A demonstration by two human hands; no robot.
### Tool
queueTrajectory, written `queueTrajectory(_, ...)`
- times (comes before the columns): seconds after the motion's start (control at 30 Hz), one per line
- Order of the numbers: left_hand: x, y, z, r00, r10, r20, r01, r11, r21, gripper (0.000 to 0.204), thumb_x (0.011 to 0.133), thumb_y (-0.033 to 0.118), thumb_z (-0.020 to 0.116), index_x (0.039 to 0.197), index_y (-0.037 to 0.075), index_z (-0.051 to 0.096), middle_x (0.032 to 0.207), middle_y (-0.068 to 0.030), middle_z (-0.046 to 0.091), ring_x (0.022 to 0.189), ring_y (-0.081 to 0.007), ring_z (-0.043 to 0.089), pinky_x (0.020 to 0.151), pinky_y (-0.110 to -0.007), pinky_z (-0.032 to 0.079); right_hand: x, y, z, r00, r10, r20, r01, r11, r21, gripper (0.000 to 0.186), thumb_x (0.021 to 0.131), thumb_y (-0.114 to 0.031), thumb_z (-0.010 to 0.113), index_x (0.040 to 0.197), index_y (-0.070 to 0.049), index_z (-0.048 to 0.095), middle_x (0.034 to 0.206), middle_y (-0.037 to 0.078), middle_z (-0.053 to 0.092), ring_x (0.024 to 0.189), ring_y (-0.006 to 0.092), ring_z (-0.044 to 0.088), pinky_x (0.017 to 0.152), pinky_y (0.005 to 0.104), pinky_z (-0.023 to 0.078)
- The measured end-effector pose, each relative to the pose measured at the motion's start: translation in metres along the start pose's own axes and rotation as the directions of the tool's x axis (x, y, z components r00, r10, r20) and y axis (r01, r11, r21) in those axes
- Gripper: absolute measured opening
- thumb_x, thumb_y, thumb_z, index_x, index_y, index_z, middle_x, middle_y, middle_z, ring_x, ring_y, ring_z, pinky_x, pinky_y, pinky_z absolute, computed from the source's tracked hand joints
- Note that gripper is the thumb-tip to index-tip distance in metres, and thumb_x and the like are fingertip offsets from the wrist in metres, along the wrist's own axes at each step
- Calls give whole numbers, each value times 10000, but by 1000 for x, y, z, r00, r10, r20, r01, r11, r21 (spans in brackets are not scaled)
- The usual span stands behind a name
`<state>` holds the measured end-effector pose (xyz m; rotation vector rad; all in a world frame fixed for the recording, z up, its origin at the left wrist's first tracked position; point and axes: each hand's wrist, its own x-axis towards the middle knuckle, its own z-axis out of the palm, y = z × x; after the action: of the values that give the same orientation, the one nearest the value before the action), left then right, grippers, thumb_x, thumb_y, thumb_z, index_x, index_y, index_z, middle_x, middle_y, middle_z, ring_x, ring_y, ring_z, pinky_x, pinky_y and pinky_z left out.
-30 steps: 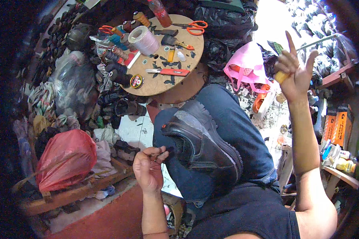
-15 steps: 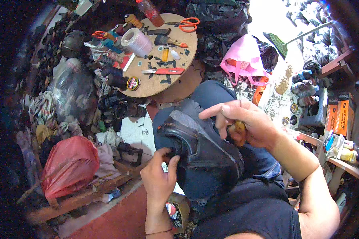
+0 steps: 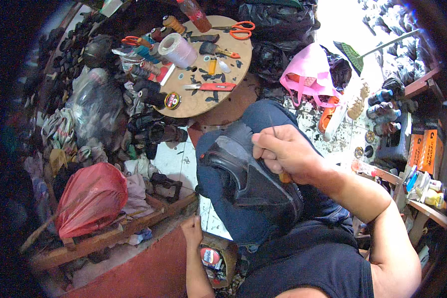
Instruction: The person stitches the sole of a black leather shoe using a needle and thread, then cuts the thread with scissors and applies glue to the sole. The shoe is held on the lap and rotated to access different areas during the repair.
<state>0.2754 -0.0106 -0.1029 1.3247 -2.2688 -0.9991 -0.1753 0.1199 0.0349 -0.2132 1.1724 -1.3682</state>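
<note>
A black leather shoe point(image 3: 241, 174) lies on my lap across my jeans, its greyish worn sole edge turned up toward the far side. Over the shoe's right side, my right hand point(image 3: 285, 154) is wrapped around an awl point(image 3: 284, 177). The awl's orange-yellow handle shows below the fingers and its thin metal shaft points up. My left hand point(image 3: 192, 231) is off the shoe, low and to the left, beside my knee. Its fingers look pinched together; whatever they hold is too small or hidden to make out.
A round wooden table point(image 3: 193, 104) ahead carries a red utility knife point(image 3: 216, 87), thread spools, orange-handled scissors point(image 3: 242, 31) and a bottle. A pink bag point(image 3: 310, 74) stands beyond my knee. At left sits a red plastic bag point(image 3: 92, 198); at right are orange-and-black boxes point(image 3: 424, 149).
My left hand has let go of the shoe's opening and moved down and left. My right hand has closed more fully around the awl, its pointing finger curled in.
</note>
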Motion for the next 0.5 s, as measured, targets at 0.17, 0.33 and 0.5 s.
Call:
queueTrajectory(0.17,33,81,-48,991,-93,-100,20,822,-569,204,975,229,691,881,57,634,1020,-92,693,966,-230,645,1030,-450,476,-49,-23,-42,948,-297,-111,204,840,-503,320,1048,-264,525,1244,-40,643,954,48,733,678,134,602,641,310,514)
queueTrajectory(0.33,48,174,-82,961,193,200,213,-49,-976,233,936,251,737,982,74,591,770,14,502,614,-115,473,797,-366,546,-67,-1,-60,901,-397,174,392,577,-717,324,1005,-115,571,1321,-100,638,868,136,697,773,262,682,763,406,555)
queueTrajectory(0.5,72,204,-33,888,409,211,-451,864,222,291,754,25,850,1036,9,776,902,-43,640,813,-172,605,702,-325,475,-61,8,-48,882,-346,320,452,431,-781,365,991,-115,632,1347,-149,708,870,181,703,838,374,708,776,467,558)
